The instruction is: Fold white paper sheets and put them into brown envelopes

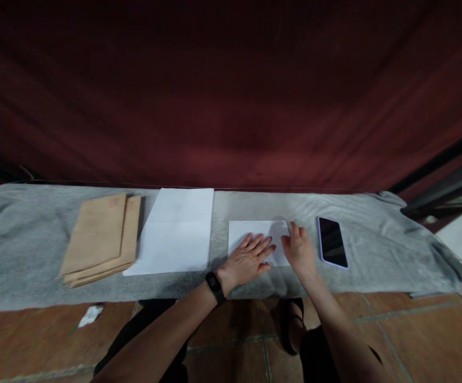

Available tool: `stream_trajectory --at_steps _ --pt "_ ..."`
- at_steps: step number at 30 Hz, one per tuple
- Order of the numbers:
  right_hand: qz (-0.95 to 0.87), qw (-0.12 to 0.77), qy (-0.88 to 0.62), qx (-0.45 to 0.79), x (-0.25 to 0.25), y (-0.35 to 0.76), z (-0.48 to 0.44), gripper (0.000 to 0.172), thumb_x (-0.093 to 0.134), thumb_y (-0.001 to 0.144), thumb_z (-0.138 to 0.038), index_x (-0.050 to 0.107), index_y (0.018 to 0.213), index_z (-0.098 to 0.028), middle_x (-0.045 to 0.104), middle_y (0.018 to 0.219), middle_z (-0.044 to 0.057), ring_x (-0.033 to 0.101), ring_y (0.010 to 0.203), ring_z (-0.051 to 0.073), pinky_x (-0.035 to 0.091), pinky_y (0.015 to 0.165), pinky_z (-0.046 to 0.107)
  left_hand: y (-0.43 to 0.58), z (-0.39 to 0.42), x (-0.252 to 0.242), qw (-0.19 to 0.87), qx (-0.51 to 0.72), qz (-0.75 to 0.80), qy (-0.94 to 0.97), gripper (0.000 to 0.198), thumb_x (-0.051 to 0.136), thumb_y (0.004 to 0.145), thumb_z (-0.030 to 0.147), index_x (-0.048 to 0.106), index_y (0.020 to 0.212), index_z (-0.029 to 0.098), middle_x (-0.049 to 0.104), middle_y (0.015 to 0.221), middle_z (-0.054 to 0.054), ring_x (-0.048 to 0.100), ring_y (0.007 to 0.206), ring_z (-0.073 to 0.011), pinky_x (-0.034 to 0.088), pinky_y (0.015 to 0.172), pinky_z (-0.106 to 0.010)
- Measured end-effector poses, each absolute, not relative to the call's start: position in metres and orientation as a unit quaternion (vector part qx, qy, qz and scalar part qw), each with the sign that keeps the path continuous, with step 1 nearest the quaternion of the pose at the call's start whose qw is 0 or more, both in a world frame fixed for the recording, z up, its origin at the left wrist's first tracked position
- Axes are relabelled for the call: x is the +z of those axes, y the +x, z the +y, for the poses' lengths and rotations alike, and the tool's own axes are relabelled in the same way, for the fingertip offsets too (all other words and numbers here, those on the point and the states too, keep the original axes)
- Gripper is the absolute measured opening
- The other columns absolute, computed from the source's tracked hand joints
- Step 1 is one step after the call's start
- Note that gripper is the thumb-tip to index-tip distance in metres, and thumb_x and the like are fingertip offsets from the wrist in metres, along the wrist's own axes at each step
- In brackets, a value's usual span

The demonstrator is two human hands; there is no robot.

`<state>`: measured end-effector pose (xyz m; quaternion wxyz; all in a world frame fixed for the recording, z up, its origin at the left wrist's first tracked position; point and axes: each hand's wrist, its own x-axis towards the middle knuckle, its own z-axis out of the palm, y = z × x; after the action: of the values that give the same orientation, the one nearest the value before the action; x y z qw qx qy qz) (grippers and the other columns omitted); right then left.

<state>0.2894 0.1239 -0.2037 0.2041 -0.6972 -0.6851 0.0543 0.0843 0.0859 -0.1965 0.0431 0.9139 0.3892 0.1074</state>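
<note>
- I have the white paper (257, 227) under the left hand (247, 260), its long axis running nine to three o'clock.
- That hand lies open and flat on it, pointing toward two o'clock, and is nearer its middle.
- The right hand (300, 252), loosely curled, is at the paper's three-o'clock end; I can't tell whether it pinches the edge.
- Part of the six-o'clock edge is hidden; I can't make out any fold.
</note>
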Motion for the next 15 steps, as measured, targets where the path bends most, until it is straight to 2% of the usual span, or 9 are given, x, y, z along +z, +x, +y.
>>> stream_trajectory --at_steps 4,6,8,11,15 --pt "-0.751 0.260 -0.603 0.073 -0.212 0.269 0.121 0.045 0.038 0.099 -0.031 0.048 0.140 -0.015 0.053 0.140 0.015 0.050 0.128 0.025 0.042 0.105 0.040 0.084 0.087 -0.198 0.049 0.113 0.382 0.916 0.050 0.038 0.101 0.045 0.044 0.145 0.022 0.042 0.154 -0.008 0.027 0.148 -0.0213 0.012 0.122 -0.045" --pt "-0.791 0.243 -0.553 0.094 -0.218 0.258 0.117 0.046 0.032 0.102 -0.033 0.050 0.139 -0.014 0.049 0.147 0.013 0.045 0.135 0.022 0.038 0.111 0.037 0.085 0.087 -0.200 0.049 0.116 0.386 0.914 0.049 0.041 0.100 0.045 0.050 0.140 0.017 0.051 0.147 -0.011 0.033 0.145 -0.0217 0.013 0.123 -0.044" --pt "-0.819 0.202 -0.532 0.077 -0.221 0.250 0.114 0.047 0.029 0.104 -0.033 0.049 0.142 -0.016 0.043 0.152 0.011 0.036 0.142 0.023 0.031 0.116 0.042 0.085 0.086 -0.203 0.048 0.120 0.392 0.911 0.048 0.042 0.100 0.044 0.054 0.135 0.015 0.057 0.141 -0.012 0.038 0.142 -0.0215 0.014 0.123 -0.044" --pt "-0.827 0.159 -0.538 0.042 -0.222 0.249 0.112 0.048 0.028 0.105 -0.034 0.042 0.149 -0.019 0.037 0.157 0.009 0.031 0.146 0.023 0.026 0.118 0.044 0.082 0.086 -0.205 0.048 0.128 0.394 0.909 0.047 0.040 0.101 0.041 0.050 0.138 0.015 0.055 0.143 -0.011 0.039 0.142 -0.0199 0.016 0.123 -0.043" --pt "-0.814 0.143 -0.563 0.000 -0.221 0.256 0.115 0.049 0.032 0.105 -0.037 0.038 0.151 -0.021 0.035 0.157 0.009 0.032 0.145 0.024 0.026 0.118 0.044 0.071 0.090 -0.208 0.036 0.126 0.420 0.898 0.051 0.035 0.102 0.039 0.040 0.147 0.015 0.044 0.153 -0.011 0.032 0.146 -0.0193 0.020 0.122 -0.043"
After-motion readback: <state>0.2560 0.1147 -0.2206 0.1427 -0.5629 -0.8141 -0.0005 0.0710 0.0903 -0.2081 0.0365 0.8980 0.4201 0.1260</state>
